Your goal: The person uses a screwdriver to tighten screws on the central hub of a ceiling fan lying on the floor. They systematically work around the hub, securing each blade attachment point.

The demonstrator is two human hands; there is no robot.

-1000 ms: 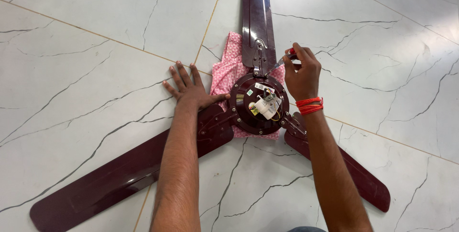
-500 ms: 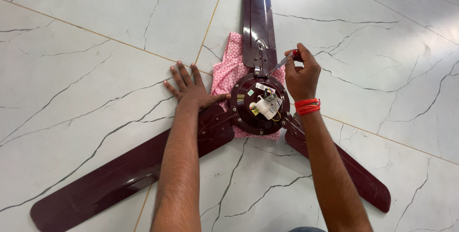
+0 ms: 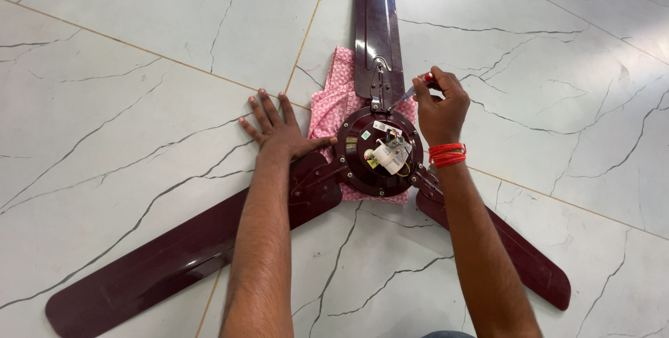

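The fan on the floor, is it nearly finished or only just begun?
Hard to say, but work is under way. The maroon ceiling fan already lies on a pink cloth with its wiring exposed. The right hand holds a screwdriver at the top blade's bracket; the left hand presses flat beside it. All three blades are attached.

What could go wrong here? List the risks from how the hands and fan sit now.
The screwdriver in the right hand meets the blade bracket at a slant, so it may slip. The left hand presses flat on the floor, not on the fan, so the motor hub could shift on the pink cloth.
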